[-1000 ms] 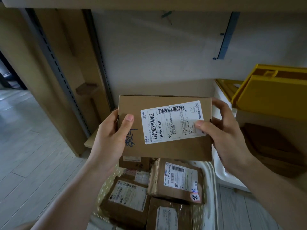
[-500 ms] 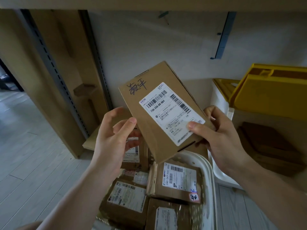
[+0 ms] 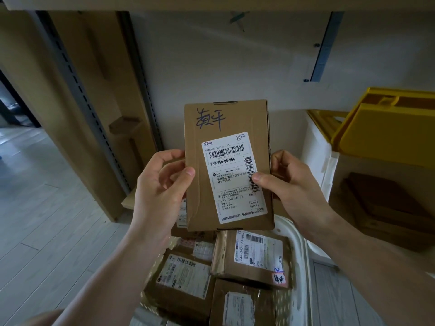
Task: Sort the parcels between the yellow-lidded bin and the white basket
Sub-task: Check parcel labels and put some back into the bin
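Both hands are clamped on one parcel: left hand pinches its left edge, right hand its right, thumb on the shipping label. I have the cardboard parcel upright at chest height, above the white basket, which holds several other parcels. Beside it on the right stands the yellow-lidded bin, lid open. Reading seems the step in hand, so I'd keep the label square to the camera, shift my right thumb off the print, then choose the container before loosening either grip.
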Action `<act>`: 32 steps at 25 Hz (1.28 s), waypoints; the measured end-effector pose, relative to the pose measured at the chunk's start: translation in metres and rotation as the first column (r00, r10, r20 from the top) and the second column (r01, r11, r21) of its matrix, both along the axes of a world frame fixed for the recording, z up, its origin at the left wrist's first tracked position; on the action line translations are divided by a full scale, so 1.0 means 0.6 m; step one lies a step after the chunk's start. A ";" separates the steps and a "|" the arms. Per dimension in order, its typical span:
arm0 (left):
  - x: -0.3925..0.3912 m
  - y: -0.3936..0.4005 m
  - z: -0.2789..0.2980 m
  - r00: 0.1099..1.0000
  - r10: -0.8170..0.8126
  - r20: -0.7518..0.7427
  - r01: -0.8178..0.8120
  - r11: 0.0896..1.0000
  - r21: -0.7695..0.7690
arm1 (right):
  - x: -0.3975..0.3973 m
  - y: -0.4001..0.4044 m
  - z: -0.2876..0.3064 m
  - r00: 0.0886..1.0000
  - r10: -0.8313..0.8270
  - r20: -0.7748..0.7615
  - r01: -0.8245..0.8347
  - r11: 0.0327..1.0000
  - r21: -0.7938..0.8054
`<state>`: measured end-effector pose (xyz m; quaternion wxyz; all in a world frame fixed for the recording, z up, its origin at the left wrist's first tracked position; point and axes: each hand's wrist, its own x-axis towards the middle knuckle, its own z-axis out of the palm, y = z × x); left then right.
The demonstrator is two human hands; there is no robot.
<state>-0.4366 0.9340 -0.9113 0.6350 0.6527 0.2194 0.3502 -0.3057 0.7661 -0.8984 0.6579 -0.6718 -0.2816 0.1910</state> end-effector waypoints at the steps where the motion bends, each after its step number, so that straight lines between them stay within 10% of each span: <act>1: -0.002 0.003 0.000 1.000 0.004 0.004 -0.004 1.000 0.008 | 0.002 0.003 -0.003 1.000 -0.005 0.015 0.005 1.000 -0.008; 9: -0.009 0.051 -0.019 0.983 0.062 -0.172 -0.020 0.972 0.233 | 0.011 0.038 -0.029 0.962 -0.082 0.259 0.147 0.959 -0.243; 17: -0.015 0.100 -0.082 0.811 0.250 -0.528 0.074 0.853 0.516 | -0.007 0.078 -0.088 0.936 0.194 0.292 -0.041 0.888 -0.459; 32: 0.018 0.119 -0.182 0.682 0.291 -0.671 0.025 0.908 0.419 | 0.004 0.136 -0.178 0.979 0.190 0.069 -0.108 0.780 -0.616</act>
